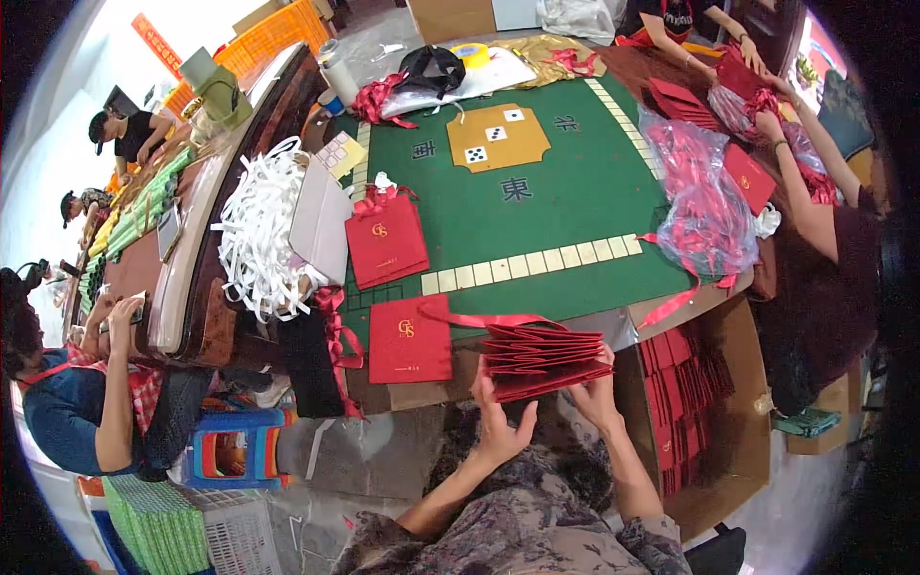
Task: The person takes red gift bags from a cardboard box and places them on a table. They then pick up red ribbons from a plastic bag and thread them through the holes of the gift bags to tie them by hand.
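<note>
Between my two hands, at the table's near edge, is a stack of red paper gift bags (544, 362), folded flat with their edges fanned out. My left hand (503, 422) grips the stack's left end, its thumb sticking out to the side. At the right end my right hand (596, 398) holds it from below, with some fingers hidden behind the paper. A single red gift bag (410, 359) with gold print lies flat to the left of the stack. From its top a red ribbon (494, 319) stretches across toward the stack.
Red bags with ribbon handles (388, 254) lie farther left, beside a box of white straps (264, 230). A clear plastic bag of red ribbons (704, 206) rests at the table's right. Below it stands a cardboard box (752, 383) of red bags. Other people work left and right.
</note>
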Action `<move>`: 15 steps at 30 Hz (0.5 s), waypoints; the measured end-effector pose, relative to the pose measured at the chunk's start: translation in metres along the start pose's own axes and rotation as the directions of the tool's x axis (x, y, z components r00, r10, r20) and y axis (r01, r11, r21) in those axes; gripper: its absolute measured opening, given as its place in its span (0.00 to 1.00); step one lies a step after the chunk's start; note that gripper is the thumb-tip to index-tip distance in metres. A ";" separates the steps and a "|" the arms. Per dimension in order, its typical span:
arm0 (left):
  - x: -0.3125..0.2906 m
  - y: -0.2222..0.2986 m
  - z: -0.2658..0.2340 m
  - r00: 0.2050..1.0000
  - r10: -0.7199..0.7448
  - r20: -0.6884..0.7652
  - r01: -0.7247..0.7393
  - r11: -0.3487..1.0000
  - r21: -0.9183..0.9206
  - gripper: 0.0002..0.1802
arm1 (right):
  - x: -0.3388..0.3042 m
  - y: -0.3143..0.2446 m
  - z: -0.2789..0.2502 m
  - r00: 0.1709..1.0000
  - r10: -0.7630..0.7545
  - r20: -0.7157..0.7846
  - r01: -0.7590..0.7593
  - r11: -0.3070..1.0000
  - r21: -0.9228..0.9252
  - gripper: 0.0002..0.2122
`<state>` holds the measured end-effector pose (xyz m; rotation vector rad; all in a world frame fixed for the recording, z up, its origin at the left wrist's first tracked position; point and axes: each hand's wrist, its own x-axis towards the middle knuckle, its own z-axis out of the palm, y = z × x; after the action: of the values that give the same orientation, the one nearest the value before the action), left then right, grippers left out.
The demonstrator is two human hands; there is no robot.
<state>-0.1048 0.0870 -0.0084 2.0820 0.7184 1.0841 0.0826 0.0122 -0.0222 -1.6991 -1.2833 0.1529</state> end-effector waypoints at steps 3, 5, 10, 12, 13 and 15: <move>-0.006 -0.007 0.003 0.998 -0.057 -0.015 0.055 0.992 -0.112 0.55 | 0.003 0.001 -0.002 0.998 -0.030 0.057 0.029 1.000 0.007 0.25; -0.007 -0.009 0.005 0.999 -0.034 -0.020 0.031 0.993 -0.111 0.55 | 0.004 -0.003 -0.004 0.999 -0.020 0.047 0.020 1.000 0.000 0.25; -0.004 -0.006 0.001 0.999 -0.043 -0.015 0.041 0.994 -0.102 0.52 | 0.005 -0.005 -0.005 1.000 -0.009 0.027 0.009 1.000 0.000 0.25; -0.004 -0.005 0.000 0.997 -0.070 -0.020 0.066 0.983 -0.173 0.51 | 0.004 -0.002 -0.001 0.998 -0.020 0.062 0.019 1.000 0.013 0.25; -0.001 -0.001 -0.002 0.999 -0.044 -0.031 0.040 0.992 -0.122 0.51 | 0.001 0.005 0.003 0.997 -0.035 0.063 0.036 0.999 -0.007 0.26; 0.002 0.003 -0.005 0.999 -0.022 -0.049 0.019 0.998 -0.056 0.50 | -0.003 0.007 0.002 0.999 -0.012 0.043 0.012 1.000 -0.005 0.26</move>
<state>-0.1077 0.0883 -0.0028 2.0034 0.7239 1.1353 0.0854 0.0113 -0.0295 -1.7005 -1.3264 0.1799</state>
